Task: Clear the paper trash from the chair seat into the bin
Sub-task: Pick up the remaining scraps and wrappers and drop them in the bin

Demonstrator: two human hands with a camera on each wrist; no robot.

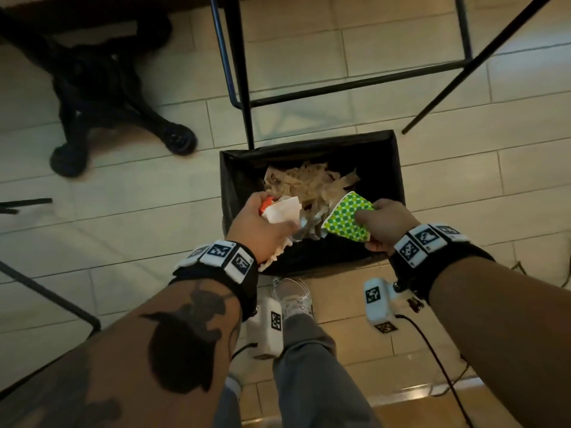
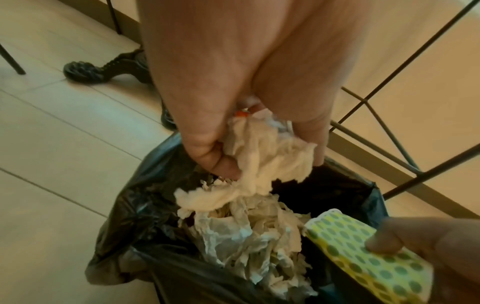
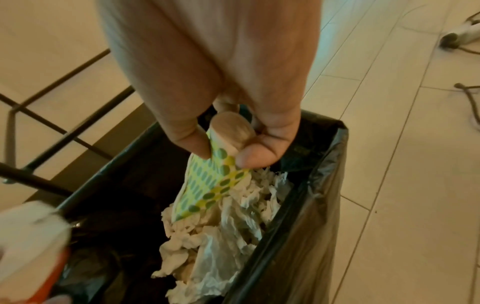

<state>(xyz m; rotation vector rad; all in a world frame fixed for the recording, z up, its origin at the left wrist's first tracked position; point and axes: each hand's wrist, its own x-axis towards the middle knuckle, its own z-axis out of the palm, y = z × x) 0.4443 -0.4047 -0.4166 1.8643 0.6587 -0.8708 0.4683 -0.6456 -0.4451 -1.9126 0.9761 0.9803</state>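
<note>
Black metal frame legs (image 1: 241, 88) standing on pale tiled floor (image 1: 123, 196); black ornate pedestal base (image 1: 102, 97) sitting left; black cables (image 1: 438, 359) trailing right.

Pale tiled floor (image 1: 309, 66); bag-lined bin (image 1: 386, 168), black chair base (image 1: 123, 118)

It looks like an office or a café-style seating area: pale rectangular floor tiles (image 1: 309, 57), a black castored chair base (image 1: 102, 97), thin black metal furniture legs (image 1: 238, 72), and a small bin (image 1: 398, 168) lined with a black bag.
</note>
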